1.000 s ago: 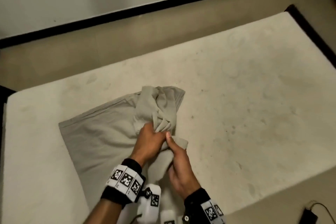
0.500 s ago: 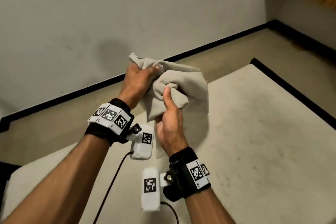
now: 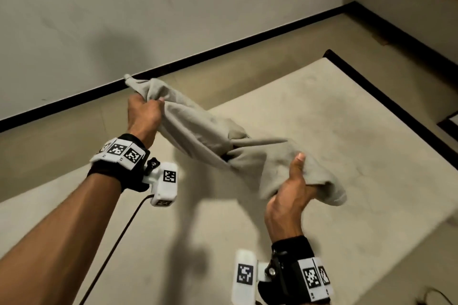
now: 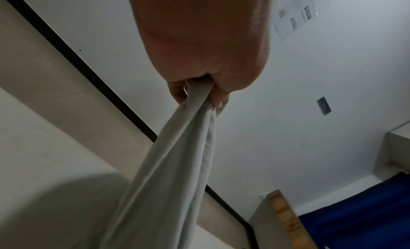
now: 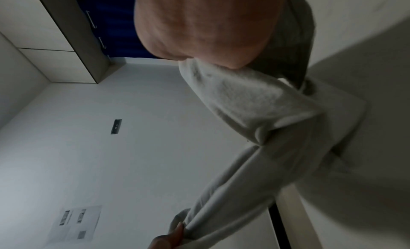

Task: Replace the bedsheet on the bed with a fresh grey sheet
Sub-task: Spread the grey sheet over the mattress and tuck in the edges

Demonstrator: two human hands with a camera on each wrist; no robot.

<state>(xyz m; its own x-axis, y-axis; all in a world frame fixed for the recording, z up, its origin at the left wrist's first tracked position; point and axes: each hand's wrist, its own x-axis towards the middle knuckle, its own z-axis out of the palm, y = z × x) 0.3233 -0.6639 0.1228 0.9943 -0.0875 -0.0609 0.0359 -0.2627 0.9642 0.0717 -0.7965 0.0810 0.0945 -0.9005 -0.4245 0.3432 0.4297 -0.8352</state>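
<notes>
Sheet (image 3: 213,136) stretches bunched between left hand (image 3: 143,116) gripping one end and right hand (image 3: 290,195) clutching the other.

Three cameras: one on the head, one on each wrist.

The head view looks forward and down from above at both hands, the sheet (image 3: 223,146) stretched between them, the bare mattress (image 3: 334,119) and the wall (image 3: 173,20) beyond. The left wrist view sits close under the left hand (image 4: 199,47), looking along it past the sheet to the wall. The right wrist view sits close behind the right hand (image 5: 206,24), tilted up at the same wall. All three share sheet and wall.
</notes>
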